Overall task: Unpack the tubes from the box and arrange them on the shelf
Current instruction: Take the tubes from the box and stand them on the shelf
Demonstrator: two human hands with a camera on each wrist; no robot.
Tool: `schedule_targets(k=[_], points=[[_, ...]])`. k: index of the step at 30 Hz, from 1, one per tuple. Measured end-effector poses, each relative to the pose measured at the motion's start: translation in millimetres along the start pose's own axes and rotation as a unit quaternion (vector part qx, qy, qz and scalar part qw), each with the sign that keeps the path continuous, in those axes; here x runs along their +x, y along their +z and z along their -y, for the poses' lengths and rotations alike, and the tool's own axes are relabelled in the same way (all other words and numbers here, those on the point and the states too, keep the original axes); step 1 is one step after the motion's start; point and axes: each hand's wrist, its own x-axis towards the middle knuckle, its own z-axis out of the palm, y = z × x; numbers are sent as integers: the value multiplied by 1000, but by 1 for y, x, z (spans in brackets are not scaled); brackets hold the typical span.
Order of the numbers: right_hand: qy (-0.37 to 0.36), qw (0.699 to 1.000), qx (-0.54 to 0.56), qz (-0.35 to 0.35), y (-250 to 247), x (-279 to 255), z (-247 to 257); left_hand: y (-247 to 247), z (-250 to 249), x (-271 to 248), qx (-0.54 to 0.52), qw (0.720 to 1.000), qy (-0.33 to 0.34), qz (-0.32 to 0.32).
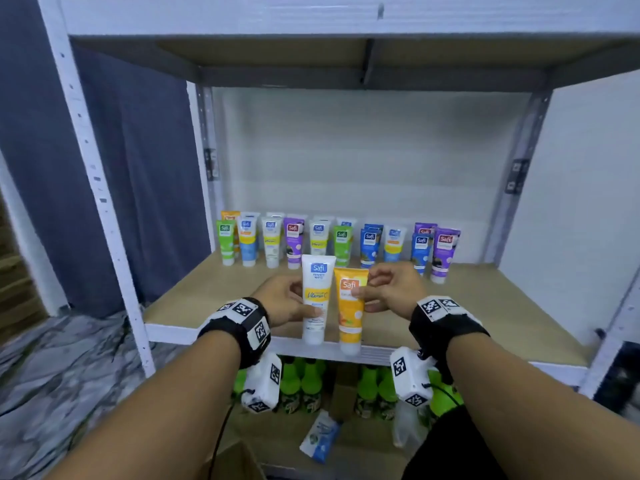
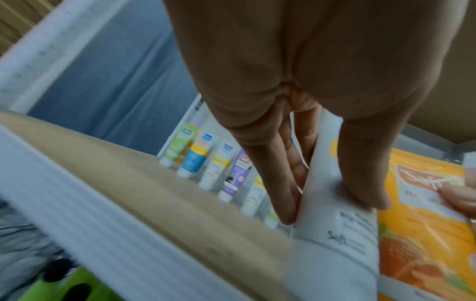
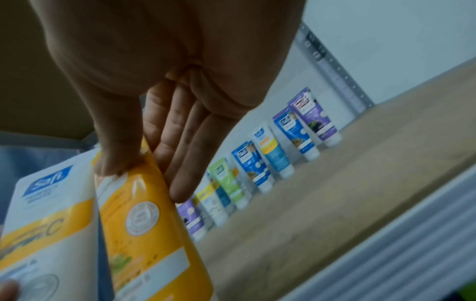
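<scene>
My left hand pinches a white tube with a yellow band, thumb in front and fingers behind, as the left wrist view shows on the white tube. My right hand pinches an orange tube the same way; the right wrist view shows the thumb on the orange tube. Both tubes are upright, caps down, side by side over the front edge of the wooden shelf. A row of several tubes stands along the back of the shelf.
White metal uprights frame the shelf, and another board lies above it. Green bottles stand on the level below. A corner of a cardboard box shows at the bottom, next to a small white-blue packet.
</scene>
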Motion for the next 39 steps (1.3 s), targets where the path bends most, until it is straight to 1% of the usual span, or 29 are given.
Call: schedule_targets(k=[4,8,13,17,20,24,30,39], points=[[-5,998,-5,-56,-49,8,-9,37,-23,41,25,999,18,19],[-4,994,-1,-109,-93,9,-25,80,-40,79,76,995,52,32],[2,984,4,-176,-148,10,-50,136,-53,120,73,994,56,53],[1,977,-15,-212,-184,7,-59,175,-63,146,94,990,64,86],[3,971,-23,-238,-210,9,-66,200,-73,163,114,987,72,90],[2,961,-27,-275,-235,12,-69,227,-82,182,117,985,67,108],[20,945,-74,-318,-261,16,-76,255,-84,203,145,983,60,101],[61,938,-91,-328,-274,17,-91,275,-86,211,158,981,63,94]])
